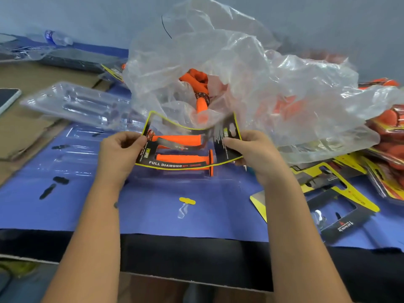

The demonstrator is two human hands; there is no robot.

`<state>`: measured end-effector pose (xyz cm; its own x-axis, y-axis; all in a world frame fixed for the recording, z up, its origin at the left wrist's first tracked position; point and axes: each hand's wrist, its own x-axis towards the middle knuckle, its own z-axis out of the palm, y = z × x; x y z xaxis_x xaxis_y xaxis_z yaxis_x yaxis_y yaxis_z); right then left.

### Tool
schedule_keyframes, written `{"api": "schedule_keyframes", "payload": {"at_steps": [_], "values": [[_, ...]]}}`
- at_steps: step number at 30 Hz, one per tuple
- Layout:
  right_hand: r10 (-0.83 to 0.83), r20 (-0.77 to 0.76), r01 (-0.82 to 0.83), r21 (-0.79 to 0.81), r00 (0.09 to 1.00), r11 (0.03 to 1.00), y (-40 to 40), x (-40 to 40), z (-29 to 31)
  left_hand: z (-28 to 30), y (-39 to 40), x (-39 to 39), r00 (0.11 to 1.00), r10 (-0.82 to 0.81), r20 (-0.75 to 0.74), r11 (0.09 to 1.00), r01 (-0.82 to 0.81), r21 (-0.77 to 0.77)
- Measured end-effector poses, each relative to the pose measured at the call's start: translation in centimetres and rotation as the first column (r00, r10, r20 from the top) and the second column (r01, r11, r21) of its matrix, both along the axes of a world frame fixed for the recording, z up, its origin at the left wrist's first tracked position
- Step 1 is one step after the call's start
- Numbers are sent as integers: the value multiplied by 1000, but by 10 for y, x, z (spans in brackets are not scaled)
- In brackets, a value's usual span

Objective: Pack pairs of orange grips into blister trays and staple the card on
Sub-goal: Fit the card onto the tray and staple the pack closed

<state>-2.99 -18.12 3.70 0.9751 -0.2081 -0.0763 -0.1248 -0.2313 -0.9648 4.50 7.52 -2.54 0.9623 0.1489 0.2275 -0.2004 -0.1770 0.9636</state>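
Left hand (119, 153) and right hand (254, 153) pinch opposite ends of the bowed card (227, 136) with curled fingers, above two orange grips (181, 159) seated in a blister tray (223, 178) on the blue tabletop (153, 215).

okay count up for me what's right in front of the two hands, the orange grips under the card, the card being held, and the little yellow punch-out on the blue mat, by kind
Orange grips in the tray under the card: 2
Card held by the left hand and right hand, shown at: 1
Yellow punch-out on the blue mat: 1
Total: 4
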Motion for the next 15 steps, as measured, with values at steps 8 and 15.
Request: {"api": "schedule_keyframes", "payload": {"at_steps": [8, 15], "values": [[138, -74, -127, 133, 988, 983, -19, -5, -10, 2, -4, 0, 998, -69, 11, 997, 69, -29], [-112, 44, 109, 56, 993, 992, -7, 4, -16, 2, -10, -1, 994, 108, 32, 989, -110, 96]]}}
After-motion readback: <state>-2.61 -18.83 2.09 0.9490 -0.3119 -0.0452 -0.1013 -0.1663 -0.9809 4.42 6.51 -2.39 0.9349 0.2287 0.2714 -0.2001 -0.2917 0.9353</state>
